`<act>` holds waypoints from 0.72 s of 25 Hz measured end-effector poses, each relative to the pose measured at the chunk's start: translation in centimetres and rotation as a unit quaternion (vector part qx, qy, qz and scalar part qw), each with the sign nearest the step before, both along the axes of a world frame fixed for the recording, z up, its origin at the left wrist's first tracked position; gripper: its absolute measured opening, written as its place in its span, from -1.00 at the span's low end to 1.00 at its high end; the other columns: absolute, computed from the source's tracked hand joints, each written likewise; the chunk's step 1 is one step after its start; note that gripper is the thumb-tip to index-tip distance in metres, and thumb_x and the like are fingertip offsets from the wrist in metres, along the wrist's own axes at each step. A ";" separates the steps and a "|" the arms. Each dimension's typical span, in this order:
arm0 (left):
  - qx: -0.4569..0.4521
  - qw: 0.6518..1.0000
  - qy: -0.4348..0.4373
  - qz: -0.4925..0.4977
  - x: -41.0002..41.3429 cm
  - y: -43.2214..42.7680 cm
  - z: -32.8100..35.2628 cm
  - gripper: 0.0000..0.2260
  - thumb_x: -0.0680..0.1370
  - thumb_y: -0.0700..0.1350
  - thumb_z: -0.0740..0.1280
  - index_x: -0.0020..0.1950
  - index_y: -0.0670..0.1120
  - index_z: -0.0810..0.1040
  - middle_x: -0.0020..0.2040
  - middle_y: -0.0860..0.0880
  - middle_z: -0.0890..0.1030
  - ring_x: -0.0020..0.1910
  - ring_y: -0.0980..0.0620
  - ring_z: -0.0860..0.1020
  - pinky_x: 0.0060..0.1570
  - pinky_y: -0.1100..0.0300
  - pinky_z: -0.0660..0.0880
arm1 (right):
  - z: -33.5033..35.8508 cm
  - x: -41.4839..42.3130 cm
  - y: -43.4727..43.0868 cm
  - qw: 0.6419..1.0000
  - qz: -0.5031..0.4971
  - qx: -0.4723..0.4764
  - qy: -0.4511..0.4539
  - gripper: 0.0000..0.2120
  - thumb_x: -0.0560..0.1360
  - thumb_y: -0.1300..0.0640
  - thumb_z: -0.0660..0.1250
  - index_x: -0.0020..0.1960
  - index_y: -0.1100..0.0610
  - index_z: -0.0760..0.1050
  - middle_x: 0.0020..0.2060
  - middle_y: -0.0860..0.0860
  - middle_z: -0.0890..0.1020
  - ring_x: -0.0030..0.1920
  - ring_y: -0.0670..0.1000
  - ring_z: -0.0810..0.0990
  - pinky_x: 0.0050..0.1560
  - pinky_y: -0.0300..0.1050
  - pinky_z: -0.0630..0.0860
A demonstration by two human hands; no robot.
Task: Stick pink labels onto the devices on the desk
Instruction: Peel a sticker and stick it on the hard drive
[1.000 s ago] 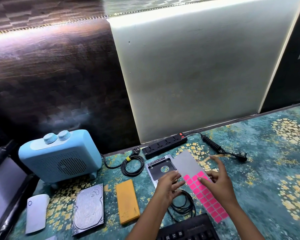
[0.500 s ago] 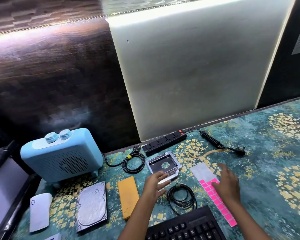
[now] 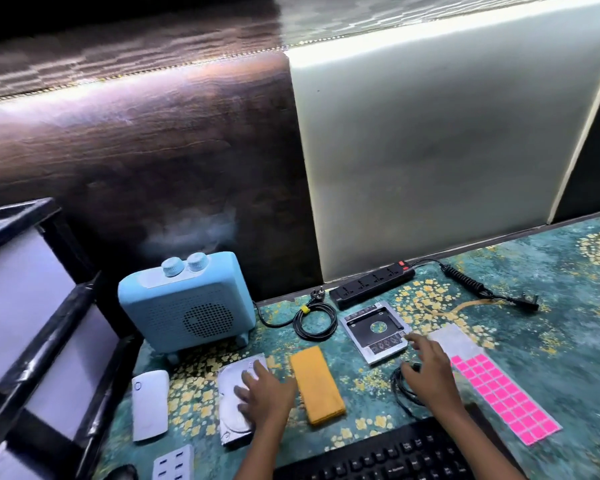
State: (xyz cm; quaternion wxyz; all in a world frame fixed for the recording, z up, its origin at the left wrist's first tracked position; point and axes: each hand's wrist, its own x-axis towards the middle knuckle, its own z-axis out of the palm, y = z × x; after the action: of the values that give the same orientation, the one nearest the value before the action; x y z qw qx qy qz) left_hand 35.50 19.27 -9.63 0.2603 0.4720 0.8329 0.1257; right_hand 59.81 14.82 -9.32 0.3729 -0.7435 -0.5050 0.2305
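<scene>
A sheet of pink labels (image 3: 503, 396) lies flat on the patterned desk mat at the right, its far end bare grey backing. My left hand (image 3: 262, 396) rests with spread fingers on the silver hard drive (image 3: 231, 420). My right hand (image 3: 430, 370) hovers over a black cable coil (image 3: 400, 389), fingers stretched toward the near corner of the silver drive caddy (image 3: 376, 329). I cannot tell whether a label is on a fingertip. Other devices are a yellow power bank (image 3: 317, 389), a white power bank (image 3: 150, 410) and a blue heater (image 3: 187, 306).
A black power strip (image 3: 371, 285) lies along the back wall, its coiled cord running right. The heater's bundled cable (image 3: 314, 320) sits behind the caddy. A black keyboard (image 3: 395, 459) fills the near edge, a white multi-port charger (image 3: 174, 462) is near left, and a black frame (image 3: 49, 323) stands at far left.
My left hand moved left from beside the caddy onto the hard drive. My right hand left the label sheet and moved left toward the caddy. The view swung left.
</scene>
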 end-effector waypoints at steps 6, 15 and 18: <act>-0.091 0.992 0.069 -0.047 -4.8 0.6 -2.2 -0.07 0.37 0.30 0.31 0.52 -0.08 -0.08 0.53 -0.24 -0.09 0.45 -0.31 0.10 0.37 -0.12 0.23 | 1.7 -9.2 -1.4 0.996 0.078 0.011 0.031 -0.60 0.44 0.21 0.33 0.24 0.03 0.35 0.03 -0.05 0.40 0.10 0.00 0.42 0.06 -0.10 0.39; 0.020 0.968 -0.246 -0.033 -10.3 2.0 0.9 -0.42 0.14 0.25 0.31 -0.10 -0.20 0.60 -0.18 -0.11 0.62 -0.27 -0.05 0.53 -0.30 0.21 0.43 | 2.7 -15.3 -1.9 0.995 0.013 0.055 0.086 -0.73 0.42 0.24 0.37 0.03 -0.02 0.43 0.01 0.01 0.48 -0.03 0.03 0.51 -0.16 -0.18 0.39; -0.035 0.718 -0.695 -0.037 -12.1 0.6 2.8 -0.56 0.26 0.07 0.31 -0.07 -0.26 0.61 -0.22 -0.19 0.63 -0.26 -0.13 0.55 -0.16 0.09 0.47 | 4.1 -18.9 -0.6 0.985 0.034 0.105 0.135 -0.84 0.41 0.25 0.38 -0.07 0.03 0.54 -0.09 0.02 0.60 -0.13 -0.06 0.59 -0.27 -0.38 0.46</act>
State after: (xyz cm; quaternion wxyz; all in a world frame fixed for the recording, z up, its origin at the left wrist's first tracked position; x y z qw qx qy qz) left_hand 23.41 19.87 -6.81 0.7863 0.2736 0.4036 0.3794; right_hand 40.90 14.25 -5.17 0.5061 -0.6443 -0.4964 0.2870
